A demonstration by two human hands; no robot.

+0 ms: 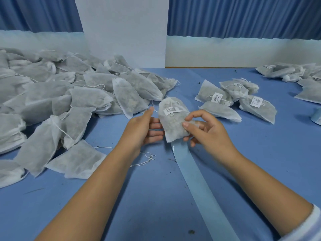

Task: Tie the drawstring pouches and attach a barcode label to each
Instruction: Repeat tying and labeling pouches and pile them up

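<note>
A white mesh drawstring pouch (pixel 172 119) filled with greyish matter is held above the blue table, its gathered top pointing away from me. A white barcode label (pixel 171 110) sticks on its upper face. My right hand (pixel 206 131) pinches the pouch's lower right edge between thumb and fingers. My left hand (pixel 145 129) has straight fingers lying against the pouch's left side.
A big heap of unlabelled pouches (pixel 60 101) covers the left of the table (pixel 139 197). Labelled pouches (pixel 243 101) lie at the right, more at the far right (pixel 291 72). A pale blue label-backing strip (pixel 199 185) runs toward me. A loose string (pixel 147 159) lies near my left wrist.
</note>
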